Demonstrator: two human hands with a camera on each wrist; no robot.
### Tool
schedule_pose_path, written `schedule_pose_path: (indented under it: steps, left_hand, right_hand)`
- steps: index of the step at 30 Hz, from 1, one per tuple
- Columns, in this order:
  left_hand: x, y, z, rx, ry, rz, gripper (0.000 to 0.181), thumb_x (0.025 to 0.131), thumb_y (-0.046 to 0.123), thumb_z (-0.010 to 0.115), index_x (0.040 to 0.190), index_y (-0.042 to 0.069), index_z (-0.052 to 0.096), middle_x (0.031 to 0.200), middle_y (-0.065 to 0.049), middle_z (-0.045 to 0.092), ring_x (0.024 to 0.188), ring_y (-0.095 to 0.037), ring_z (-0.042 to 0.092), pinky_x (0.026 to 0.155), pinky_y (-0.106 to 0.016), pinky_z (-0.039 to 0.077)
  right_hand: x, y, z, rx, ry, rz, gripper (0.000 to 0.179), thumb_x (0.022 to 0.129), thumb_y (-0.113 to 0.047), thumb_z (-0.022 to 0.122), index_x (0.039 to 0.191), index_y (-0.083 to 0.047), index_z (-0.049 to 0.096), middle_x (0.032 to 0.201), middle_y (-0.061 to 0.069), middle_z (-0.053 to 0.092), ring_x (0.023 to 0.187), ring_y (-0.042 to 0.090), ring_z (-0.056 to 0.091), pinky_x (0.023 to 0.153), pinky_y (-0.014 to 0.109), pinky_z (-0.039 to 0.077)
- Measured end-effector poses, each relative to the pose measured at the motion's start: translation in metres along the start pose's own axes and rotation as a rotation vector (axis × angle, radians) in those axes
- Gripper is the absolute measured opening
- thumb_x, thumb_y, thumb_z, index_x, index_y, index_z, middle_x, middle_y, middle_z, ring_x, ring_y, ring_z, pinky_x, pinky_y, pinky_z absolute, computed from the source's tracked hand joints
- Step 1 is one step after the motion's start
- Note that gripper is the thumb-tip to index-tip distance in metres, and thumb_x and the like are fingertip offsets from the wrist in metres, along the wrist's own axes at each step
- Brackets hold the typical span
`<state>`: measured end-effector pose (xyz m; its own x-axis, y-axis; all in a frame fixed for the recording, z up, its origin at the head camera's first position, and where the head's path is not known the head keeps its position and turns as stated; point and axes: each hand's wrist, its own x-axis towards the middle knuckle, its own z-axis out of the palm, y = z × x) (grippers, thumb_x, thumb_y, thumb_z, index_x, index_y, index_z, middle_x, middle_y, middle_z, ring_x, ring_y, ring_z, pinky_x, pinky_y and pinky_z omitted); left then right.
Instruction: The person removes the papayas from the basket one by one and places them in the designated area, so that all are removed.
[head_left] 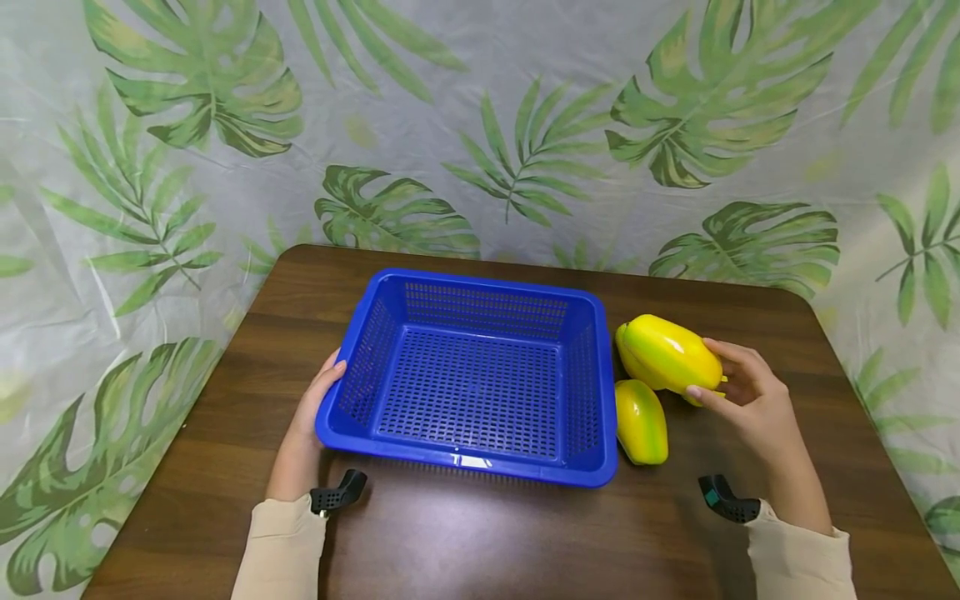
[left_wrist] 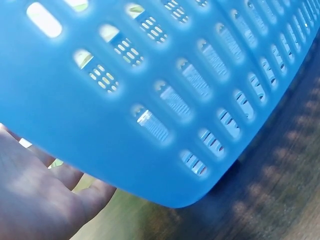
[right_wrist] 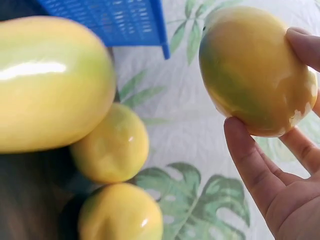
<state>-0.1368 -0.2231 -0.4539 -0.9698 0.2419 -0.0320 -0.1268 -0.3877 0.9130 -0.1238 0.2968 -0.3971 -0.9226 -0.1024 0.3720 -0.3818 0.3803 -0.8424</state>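
Note:
A large blue plastic basket [head_left: 540, 472] with slotted walls and floor sits left of centre, nothing inside it. My left hand [head_left: 311, 408] grips its left side, thumb over the rim and fingers mostly hidden behind the wall. To the basket's right, my right hand [head_left: 757, 404] holds a glossy yellow papaya [head_left: 671, 354] streaked with green, thumb and fingers around its near end. Under it, partly covered, another papaya [head_left: 630, 367] shows. A further papaya [head_left: 642, 423] lies against the basket's right side. Several papayas, including a big close one [right_wrist: 45, 85], appear in the right wrist view.
Everything stands on a dark brown wooden table [head_left: 540, 542] with rounded far corners. Behind it hangs a pale sheet [head_left: 555, 50] printed with green leaves. A black wrist mount [head_left: 337, 493] sits on the left sleeve and another mount [head_left: 727, 500] on the right.

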Motion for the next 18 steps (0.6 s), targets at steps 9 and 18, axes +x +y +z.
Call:
schedule_pose_path:
  steps: [9, 18]
  left_hand:
    - [0.002, -0.001, -0.003, 0.042, 0.021, -0.008, 0.047, 0.099, 0.017, 0.02, 0.143, 0.003, 0.007, 0.122, -0.008, 0.046, 0.107, -0.021, 0.05, 0.09, -0.034, 0.039]
    - [0.002, -0.001, -0.002, 0.023, 0.021, -0.009, 0.046, 0.099, 0.017, 0.02, 0.142, 0.003, 0.009, 0.12, -0.008, 0.048, 0.104, -0.02, 0.052, 0.089, -0.033, 0.039]
  right_hand:
    - [-0.024, 0.016, -0.005, -0.072, 0.039, 0.067, 0.063, 0.07, 0.02, 0.064, 0.127, 0.001, 0.045, 0.121, 0.005, 0.047, 0.095, 0.007, 0.054, 0.075, 0.013, 0.043]
    - [-0.049, 0.027, -0.007, -0.044, 0.095, 0.205, 0.058, 0.076, 0.01, 0.064, 0.13, -0.004, 0.045, 0.123, 0.0, 0.047, 0.096, 0.003, 0.052, 0.075, 0.011, 0.042]
